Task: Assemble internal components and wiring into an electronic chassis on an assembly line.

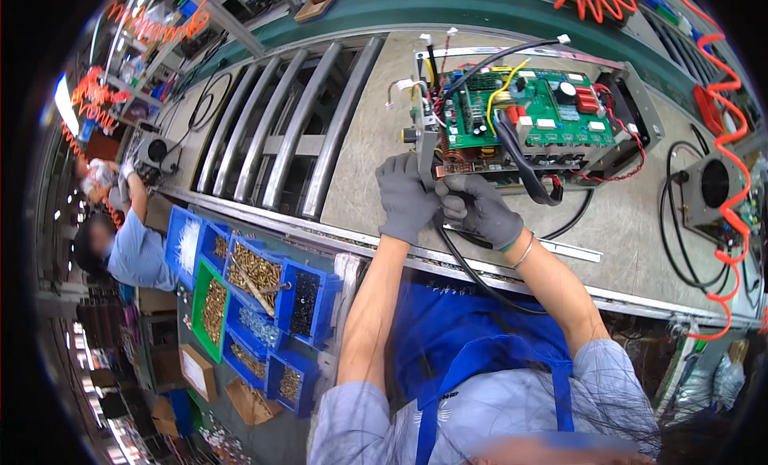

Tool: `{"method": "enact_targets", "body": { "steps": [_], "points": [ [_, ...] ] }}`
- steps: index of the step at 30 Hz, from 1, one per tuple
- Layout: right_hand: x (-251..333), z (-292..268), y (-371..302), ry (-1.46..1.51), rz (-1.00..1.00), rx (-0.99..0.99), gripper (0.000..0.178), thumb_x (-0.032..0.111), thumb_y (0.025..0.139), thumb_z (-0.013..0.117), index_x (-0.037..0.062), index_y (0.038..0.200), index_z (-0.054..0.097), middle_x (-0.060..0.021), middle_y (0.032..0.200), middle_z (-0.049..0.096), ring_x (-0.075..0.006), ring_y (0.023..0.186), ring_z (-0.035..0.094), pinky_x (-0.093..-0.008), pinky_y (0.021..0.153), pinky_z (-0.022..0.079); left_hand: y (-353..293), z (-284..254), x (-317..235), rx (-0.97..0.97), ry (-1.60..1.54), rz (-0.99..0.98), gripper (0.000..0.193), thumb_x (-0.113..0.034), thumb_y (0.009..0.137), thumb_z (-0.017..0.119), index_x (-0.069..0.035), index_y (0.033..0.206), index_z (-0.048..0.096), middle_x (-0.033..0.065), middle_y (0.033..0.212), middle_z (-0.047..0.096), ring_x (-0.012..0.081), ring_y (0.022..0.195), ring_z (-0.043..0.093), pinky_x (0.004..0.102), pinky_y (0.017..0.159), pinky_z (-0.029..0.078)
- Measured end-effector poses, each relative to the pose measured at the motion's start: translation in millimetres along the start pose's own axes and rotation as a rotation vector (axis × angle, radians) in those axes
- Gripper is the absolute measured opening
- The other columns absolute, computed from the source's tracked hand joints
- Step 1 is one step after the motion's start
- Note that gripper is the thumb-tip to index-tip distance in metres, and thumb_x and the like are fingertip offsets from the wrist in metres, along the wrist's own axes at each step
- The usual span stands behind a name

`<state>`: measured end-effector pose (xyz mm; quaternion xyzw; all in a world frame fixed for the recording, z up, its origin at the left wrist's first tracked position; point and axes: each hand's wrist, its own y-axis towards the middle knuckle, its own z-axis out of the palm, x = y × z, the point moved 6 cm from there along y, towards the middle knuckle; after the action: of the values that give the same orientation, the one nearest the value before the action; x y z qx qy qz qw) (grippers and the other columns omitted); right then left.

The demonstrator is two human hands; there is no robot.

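Observation:
In front of me on the worktop lies an open electronic chassis holding a green circuit board [552, 105], with a metal front panel [426, 137] on its left side. My left hand [402, 195], in a grey glove, is closed with its fingers bent against the lower end of that panel. Close beside it my right hand [482, 211], also gloved, is closed, its fingertips meeting the left hand's at the panel's bottom corner. What the fingers hold there is hidden. A black cable [464, 265] comes out below the hands and hangs over the table edge.
Metal rollers [320, 129] lie left of the worktop. Blue bins [308, 301] and a green bin [210, 309] hold brass parts and screws at lower left. Another chassis [714, 185] with coiled cable sits right, behind an orange coiled hose [740, 145]. A co-worker [140, 253] works far left.

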<state>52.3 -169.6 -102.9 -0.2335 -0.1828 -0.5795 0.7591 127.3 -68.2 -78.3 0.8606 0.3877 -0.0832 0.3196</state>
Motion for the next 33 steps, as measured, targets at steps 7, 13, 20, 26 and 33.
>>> {"method": "enact_targets", "body": {
  "steps": [7, 13, 20, 26, 33],
  "points": [
    [-5, -18, 12, -0.466, -0.019, -0.04, 0.028, 0.031, 0.098, 0.05, 0.0055, 0.089, 0.056, 0.0071, 0.061, 0.039, -0.0037, 0.051, 0.033, -0.0207, 0.046, 0.024, -4, -10, 9, -0.006, -0.127, 0.038, 0.033, -0.033, 0.07, 0.074, -0.016, 0.098, 0.074, 0.0181, 0.123, 0.056, 0.0367, 0.119, 0.046, 0.0478, 0.102, 0.033],
    [21, 8, -6, -0.706, -0.014, -0.434, 0.024, 0.031, 0.093, 0.066, 0.0097, 0.084, 0.062, 0.0043, 0.065, 0.056, -0.002, 0.048, 0.046, -0.017, 0.043, 0.032, -35, -35, -8, -0.056, -0.064, -0.116, 0.063, -0.034, 0.07, 0.072, -0.015, 0.128, 0.057, 0.0154, 0.131, 0.053, 0.035, 0.123, 0.046, 0.0484, 0.105, 0.032],
    [31, -9, -27, -0.961, -0.011, -0.299, 0.022, 0.023, 0.098, 0.057, 0.0025, 0.099, 0.064, 0.0019, 0.07, 0.058, -0.0028, 0.056, 0.046, -0.0184, 0.049, 0.033, -170, -202, -7, -0.188, 0.274, -0.327, 0.036, -0.023, 0.079, 0.069, -0.007, 0.111, 0.063, 0.0113, 0.108, 0.064, 0.0317, 0.102, 0.06, 0.0439, 0.091, 0.044],
    [23, -12, -20, -0.945, -0.01, -0.259, 0.019, 0.02, 0.097, 0.059, 0.0022, 0.099, 0.065, 0.0014, 0.073, 0.06, -0.0036, 0.061, 0.048, -0.0176, 0.054, 0.035, -292, -320, 48, 0.318, 0.707, -1.291, 0.026, -0.029, 0.085, 0.067, -0.006, 0.096, 0.067, 0.0159, 0.084, 0.068, 0.0318, 0.08, 0.066, 0.0422, 0.073, 0.051],
    [10, -8, -19, -0.574, -0.061, -0.124, 0.026, 0.013, 0.094, 0.057, -0.0023, 0.115, 0.058, -0.0038, 0.093, 0.062, -0.009, 0.076, 0.057, -0.0222, 0.069, 0.048, -371, -304, 118, 0.412, 0.076, -1.098, 0.023, -0.021, 0.078, 0.072, 0.0, 0.082, 0.067, 0.0115, 0.073, 0.064, 0.018, 0.07, 0.061, 0.0347, 0.066, 0.048]
  ]
}}
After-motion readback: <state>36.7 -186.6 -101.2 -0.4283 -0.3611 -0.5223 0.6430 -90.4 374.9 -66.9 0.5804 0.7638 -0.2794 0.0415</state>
